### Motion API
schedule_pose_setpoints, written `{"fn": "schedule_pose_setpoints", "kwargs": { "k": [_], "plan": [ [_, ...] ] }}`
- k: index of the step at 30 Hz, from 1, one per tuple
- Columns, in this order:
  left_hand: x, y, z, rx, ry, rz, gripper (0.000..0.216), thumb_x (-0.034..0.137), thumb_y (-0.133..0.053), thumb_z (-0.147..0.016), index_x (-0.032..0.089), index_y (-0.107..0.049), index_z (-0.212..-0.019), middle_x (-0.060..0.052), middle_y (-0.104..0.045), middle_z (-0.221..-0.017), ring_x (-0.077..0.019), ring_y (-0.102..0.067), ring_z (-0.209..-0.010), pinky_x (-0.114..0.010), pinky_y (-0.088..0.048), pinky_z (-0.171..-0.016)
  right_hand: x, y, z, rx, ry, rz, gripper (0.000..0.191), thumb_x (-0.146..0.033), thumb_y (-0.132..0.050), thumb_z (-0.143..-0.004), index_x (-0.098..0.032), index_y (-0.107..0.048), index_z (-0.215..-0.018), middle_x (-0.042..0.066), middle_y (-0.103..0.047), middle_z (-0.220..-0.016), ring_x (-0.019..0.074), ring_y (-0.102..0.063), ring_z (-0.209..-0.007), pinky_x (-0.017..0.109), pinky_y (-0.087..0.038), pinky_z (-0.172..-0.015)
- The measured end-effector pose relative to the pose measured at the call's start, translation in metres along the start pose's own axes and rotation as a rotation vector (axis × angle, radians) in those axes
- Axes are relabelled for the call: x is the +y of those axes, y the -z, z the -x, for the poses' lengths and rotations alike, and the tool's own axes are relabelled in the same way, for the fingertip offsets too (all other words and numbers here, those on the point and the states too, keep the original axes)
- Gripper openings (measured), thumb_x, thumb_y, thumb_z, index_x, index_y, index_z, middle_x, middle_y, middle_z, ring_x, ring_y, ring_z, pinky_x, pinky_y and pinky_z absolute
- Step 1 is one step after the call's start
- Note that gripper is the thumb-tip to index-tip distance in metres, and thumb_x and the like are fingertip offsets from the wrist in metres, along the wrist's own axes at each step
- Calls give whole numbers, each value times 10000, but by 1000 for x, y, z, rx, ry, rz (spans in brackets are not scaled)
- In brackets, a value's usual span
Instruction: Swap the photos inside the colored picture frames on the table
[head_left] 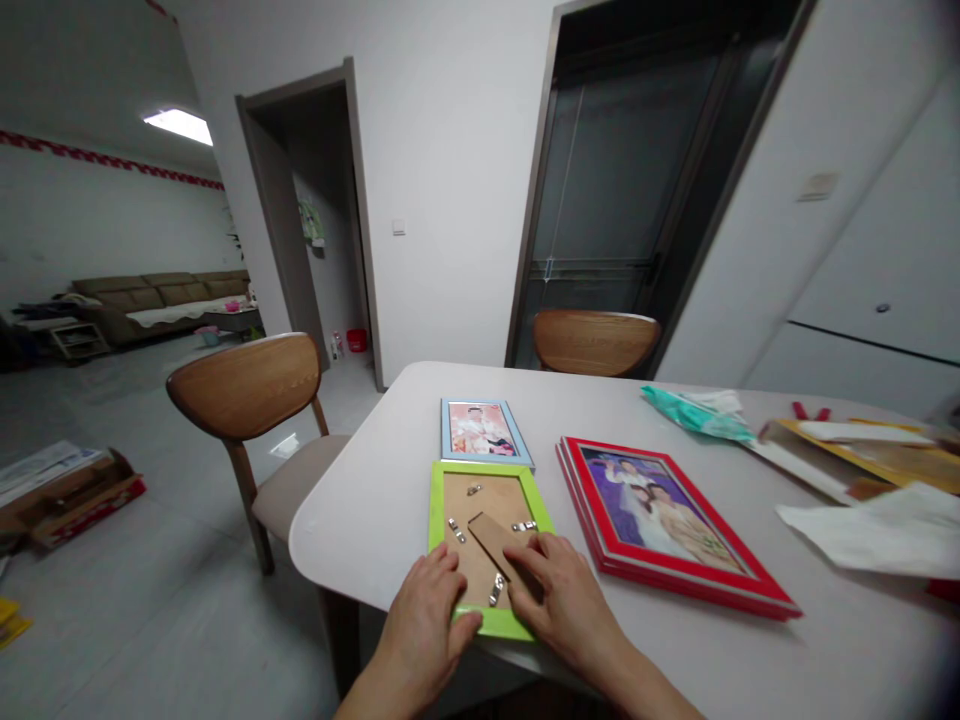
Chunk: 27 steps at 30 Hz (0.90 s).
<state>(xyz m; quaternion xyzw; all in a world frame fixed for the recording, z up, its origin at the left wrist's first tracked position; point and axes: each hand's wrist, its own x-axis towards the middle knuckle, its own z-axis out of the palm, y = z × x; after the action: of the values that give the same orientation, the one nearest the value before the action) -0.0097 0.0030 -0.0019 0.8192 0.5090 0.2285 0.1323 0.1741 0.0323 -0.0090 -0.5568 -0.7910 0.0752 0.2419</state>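
Observation:
A lime-green photo frame point(442, 500) lies face down near the table's front edge. Its brown backing board shows several metal clips and a stand leg point(491, 535). My left hand point(426, 620) grips the frame's lower left corner, thumb on the bottom edge and fingers along the left side. Curled over the lower end of the stand leg, my right hand point(559, 600) rests on the backing board and the right side. Part of the frame's right edge is hidden under it. A light-blue photo frame point(484, 430), picture up, lies just beyond the green one.
Red photo frames point(675, 510) are stacked to the right, the top one picture up. Farther right lie a teal plastic wrapper point(697, 412), white paper point(874, 525) and a yellow envelope point(870, 450). Wooden chairs stand at the table's left point(251, 385) and far side point(596, 340).

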Motion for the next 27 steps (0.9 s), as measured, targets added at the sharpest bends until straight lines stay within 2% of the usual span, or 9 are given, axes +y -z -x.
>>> {"fn": "schedule_pose_setpoints", "kwargs": {
  "k": [3,9,14,20,24,27],
  "plan": [
    [-3,-2,5,-40,-32,21,343,273,-645,-634,174,-533,-943,-119,-484,-1204,-266,-374,-1156,-499,-259,-967,-1,-3,1,15,20,12,260,-266,-461,-714,-219,-597,-931,72,-520,-874,206,-461,-845,338,-368,-736],
    [-9,2,5,-91,-27,60,231,189,-611,-655,195,-526,-869,-93,-489,-1205,-233,-382,-1154,-479,-263,-964,-12,6,7,-50,221,-20,256,-224,-438,-755,-278,-596,-950,61,-490,-1060,212,-399,-1018,370,-317,-851],
    [-13,4,4,-103,-21,64,283,198,-634,-642,183,-519,-900,-98,-490,-1203,-221,-380,-1157,-446,-278,-972,-22,15,7,-158,332,-23,231,-245,-465,-755,-302,-591,-940,41,-478,-1095,209,-368,-1054,384,-292,-880],
    [-11,5,3,-117,-8,42,284,193,-640,-640,167,-521,-896,-112,-478,-1213,-222,-374,-1161,-431,-291,-975,-16,19,10,-166,424,-31,237,-251,-470,-747,-276,-581,-955,46,-489,-1078,204,-378,-1045,374,-305,-880],
    [-9,7,2,-123,-6,41,252,197,-638,-640,175,-526,-865,-102,-482,-1209,-223,-378,-1157,-425,-291,-976,-7,13,10,-117,430,-17,309,-241,-472,-736,-259,-541,-1036,58,-487,-1102,207,-398,-1037,364,-332,-869],
    [-9,8,2,-124,0,33,261,192,-645,-627,173,-524,-858,-103,-475,-1215,-229,-377,-1156,-428,-287,-976,7,7,3,12,274,25,326,-214,-406,-765,-182,-524,-1068,105,-487,-1099,208,-416,-1014,356,-350,-857]
  ]
}}
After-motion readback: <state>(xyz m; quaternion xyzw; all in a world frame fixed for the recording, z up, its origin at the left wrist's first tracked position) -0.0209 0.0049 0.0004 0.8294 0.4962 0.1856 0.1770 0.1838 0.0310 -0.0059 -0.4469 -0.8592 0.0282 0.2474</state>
